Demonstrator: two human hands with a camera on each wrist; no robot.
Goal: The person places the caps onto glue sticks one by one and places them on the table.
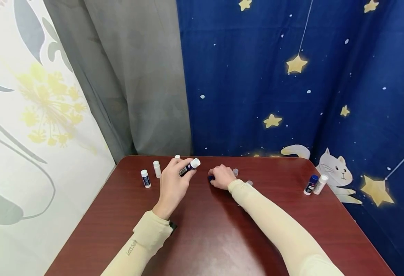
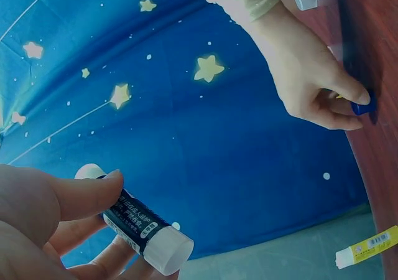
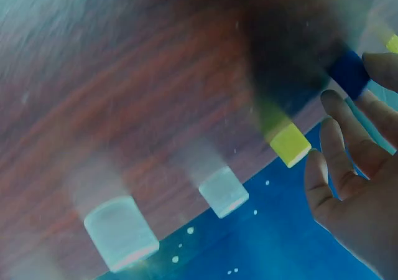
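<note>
My left hand (image 1: 174,182) grips a glue stick (image 2: 134,221) with a dark label and white ends, tilted in the air over the table. My right hand (image 1: 223,177) is low at the table's middle, pinching a small blue cap (image 3: 350,73) between thumb and finger. Close to the other fingers of that hand, a yellow cap (image 3: 290,144) stands on the table. Two translucent caps (image 3: 224,193) stand in a line with it, the nearer cap (image 3: 121,233) looking larger in the right wrist view.
A dark-labelled glue stick (image 1: 146,179) and a white one (image 1: 157,169) stand at the table's left. A yellow glue stick (image 2: 367,247) shows in the left wrist view. At the right edge stand a blue-capped stick (image 1: 311,184) and a white one (image 1: 321,184). Curtains hang behind the table (image 1: 202,237).
</note>
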